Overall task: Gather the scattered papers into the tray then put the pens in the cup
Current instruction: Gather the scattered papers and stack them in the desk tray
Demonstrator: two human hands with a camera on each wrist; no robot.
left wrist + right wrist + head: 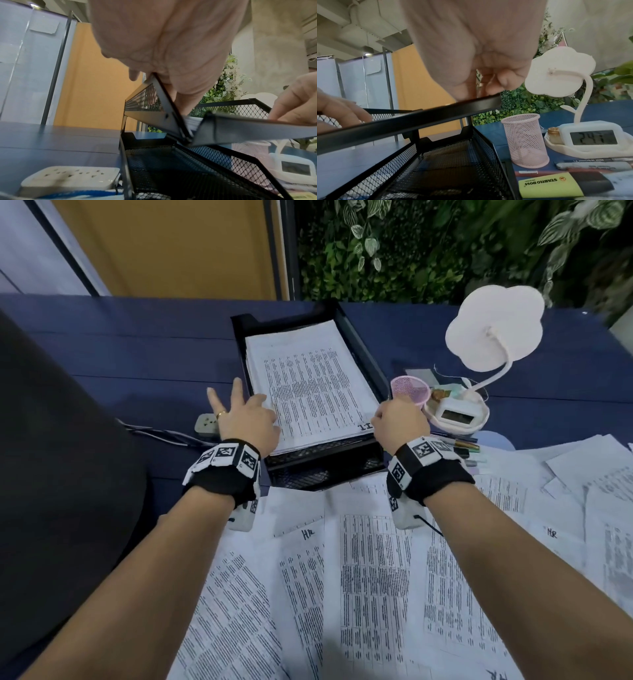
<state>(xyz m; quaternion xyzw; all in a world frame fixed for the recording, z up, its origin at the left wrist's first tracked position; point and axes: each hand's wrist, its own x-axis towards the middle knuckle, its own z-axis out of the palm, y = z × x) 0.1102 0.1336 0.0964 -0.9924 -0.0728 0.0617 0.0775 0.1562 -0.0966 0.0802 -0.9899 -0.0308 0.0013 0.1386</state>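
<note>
A black mesh two-tier tray [363, 350] stands mid-table with a stack of printed papers [308, 385] in its top tier. My left hand [246, 419] rests at the stack's front left corner, fingers spread, two of them lifted off to the left. My right hand [399, 419] is at the front right corner, fingers curled down and bunched on the paper's edge above the tray rim [419, 121]. Scattered papers [373, 577] cover the table under my forearms. The pink mesh cup [411, 390] stands empty just right of the tray. Pens [462, 445] and a yellow highlighter [565, 185] lie beside it.
A white cloud-shaped lamp [493, 337] with a clock base [590, 139] stands right of the cup. A white power strip [206, 424] with cables lies left of the tray. A large dark shape [51, 474] fills the left side. The tray's lower tier [171, 169] holds nothing.
</note>
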